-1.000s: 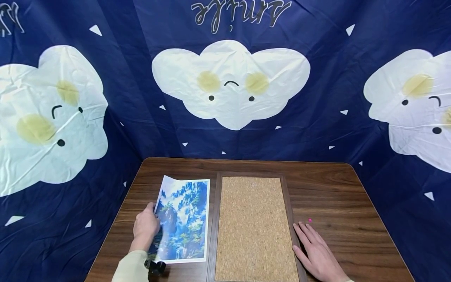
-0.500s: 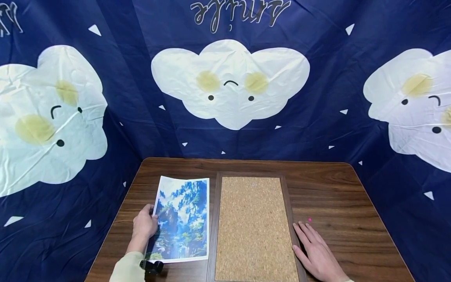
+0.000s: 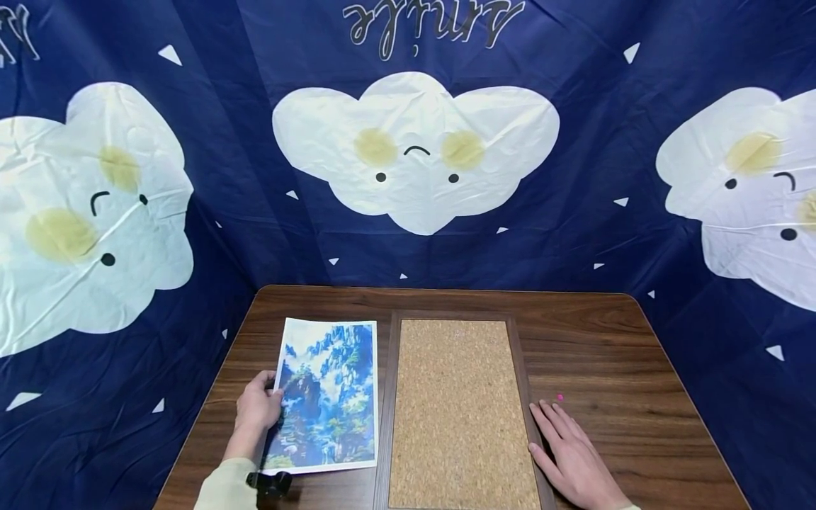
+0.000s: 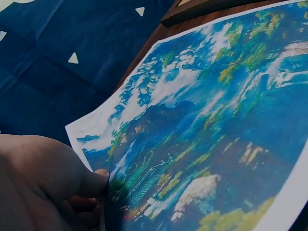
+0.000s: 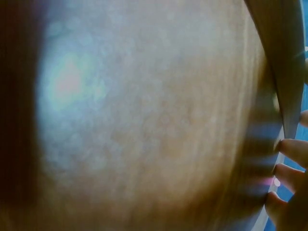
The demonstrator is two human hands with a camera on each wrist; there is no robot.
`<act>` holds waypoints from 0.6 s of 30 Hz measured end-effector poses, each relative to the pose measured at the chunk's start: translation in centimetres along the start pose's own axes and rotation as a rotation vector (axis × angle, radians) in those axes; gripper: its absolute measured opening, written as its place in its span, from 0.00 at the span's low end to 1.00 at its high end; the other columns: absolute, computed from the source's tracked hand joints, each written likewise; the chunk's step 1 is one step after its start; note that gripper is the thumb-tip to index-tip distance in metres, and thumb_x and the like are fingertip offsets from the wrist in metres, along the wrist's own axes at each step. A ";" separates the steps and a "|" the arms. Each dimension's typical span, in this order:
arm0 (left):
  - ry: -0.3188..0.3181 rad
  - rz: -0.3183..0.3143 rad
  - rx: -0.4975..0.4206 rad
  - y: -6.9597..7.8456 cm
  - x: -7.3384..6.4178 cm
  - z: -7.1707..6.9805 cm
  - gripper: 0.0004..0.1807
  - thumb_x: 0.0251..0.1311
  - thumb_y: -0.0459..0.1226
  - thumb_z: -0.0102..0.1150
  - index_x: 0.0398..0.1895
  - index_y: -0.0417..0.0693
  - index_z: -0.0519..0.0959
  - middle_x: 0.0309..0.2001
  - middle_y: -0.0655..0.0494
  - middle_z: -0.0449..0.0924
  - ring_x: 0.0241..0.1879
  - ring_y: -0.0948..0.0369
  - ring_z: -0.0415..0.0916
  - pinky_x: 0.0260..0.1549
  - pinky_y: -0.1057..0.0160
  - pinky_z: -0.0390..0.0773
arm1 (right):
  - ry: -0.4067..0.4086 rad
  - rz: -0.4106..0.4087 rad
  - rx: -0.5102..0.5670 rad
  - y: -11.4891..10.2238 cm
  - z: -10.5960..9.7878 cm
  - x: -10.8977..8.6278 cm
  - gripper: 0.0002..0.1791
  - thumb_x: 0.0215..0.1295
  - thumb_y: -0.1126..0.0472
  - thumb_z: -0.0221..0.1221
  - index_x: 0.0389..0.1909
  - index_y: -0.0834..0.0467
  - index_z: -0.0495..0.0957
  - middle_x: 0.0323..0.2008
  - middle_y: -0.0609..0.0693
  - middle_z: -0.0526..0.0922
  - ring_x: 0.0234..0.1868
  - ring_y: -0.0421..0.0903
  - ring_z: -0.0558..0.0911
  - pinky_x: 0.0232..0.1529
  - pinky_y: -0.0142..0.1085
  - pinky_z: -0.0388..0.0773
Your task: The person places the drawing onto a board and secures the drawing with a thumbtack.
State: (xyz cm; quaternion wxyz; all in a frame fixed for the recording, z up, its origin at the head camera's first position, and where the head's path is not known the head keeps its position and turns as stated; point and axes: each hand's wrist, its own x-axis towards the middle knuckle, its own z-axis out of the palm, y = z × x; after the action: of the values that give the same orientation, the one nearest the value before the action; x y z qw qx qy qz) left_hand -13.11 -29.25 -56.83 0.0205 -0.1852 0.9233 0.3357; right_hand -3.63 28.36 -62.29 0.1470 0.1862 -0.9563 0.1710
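My left hand [image 3: 258, 407] pinches the left edge of a printed landscape picture [image 3: 331, 397], blue mountains with a white border. In the left wrist view the thumb [image 4: 98, 182] lies on top of the picture's margin and the sheet bows slightly upward. Right of the picture lies a cork board [image 3: 462, 411] in a dark brown wooden frame. My right hand [image 3: 580, 457] rests with straight, spread fingers on the table, its fingertips at the frame's right side. The right wrist view is mostly a blurred close surface, with a few fingertips [image 5: 291, 175] at its right edge.
A small pink dot [image 3: 560, 397] lies on the wooden table [image 3: 593, 340] beyond my right fingers. Dark blue cloth [image 3: 408, 255] with white clouds hangs behind the table and along both sides. A black wrist camera [image 3: 270, 484] sits at my left cuff.
My left hand has shifted a little left with the picture's edge in it. The sheet has flattened and its left part shows more fully. The right hand has stayed still.
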 end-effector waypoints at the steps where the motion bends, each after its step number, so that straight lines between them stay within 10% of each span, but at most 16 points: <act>1: 0.001 0.002 -0.003 0.0 0.0 0.0 0.18 0.74 0.30 0.54 0.63 0.33 0.72 0.43 0.34 0.82 0.39 0.43 0.78 0.43 0.42 0.75 | 0.000 0.001 0.000 0.0 0.0 0.0 0.36 0.67 0.54 0.68 0.73 0.61 0.72 0.69 0.65 0.76 0.70 0.66 0.73 0.79 0.29 0.38; 9: -0.005 -0.004 -0.010 -0.3 -0.1 -0.3 0.19 0.74 0.31 0.54 0.65 0.35 0.71 0.44 0.34 0.80 0.41 0.42 0.75 0.44 0.43 0.72 | -0.015 0.028 -0.011 -0.1 0.0 0.0 0.36 0.68 0.52 0.68 0.74 0.59 0.72 0.70 0.64 0.75 0.71 0.65 0.72 0.69 0.51 0.63; 18: -0.008 -0.009 -0.041 -0.5 -0.2 -0.6 0.19 0.73 0.31 0.57 0.63 0.36 0.73 0.47 0.32 0.82 0.42 0.42 0.78 0.43 0.47 0.72 | -0.031 0.045 -0.003 -0.1 0.0 0.0 0.35 0.69 0.52 0.67 0.74 0.59 0.72 0.70 0.63 0.75 0.72 0.65 0.72 0.64 0.59 0.67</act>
State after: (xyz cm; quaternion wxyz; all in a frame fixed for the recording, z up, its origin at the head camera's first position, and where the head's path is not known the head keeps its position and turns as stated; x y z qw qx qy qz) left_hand -12.71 -29.95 -56.62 0.0218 -0.1886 0.9153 0.3553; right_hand -3.60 28.25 -62.23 0.1286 0.1671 -0.9626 0.1701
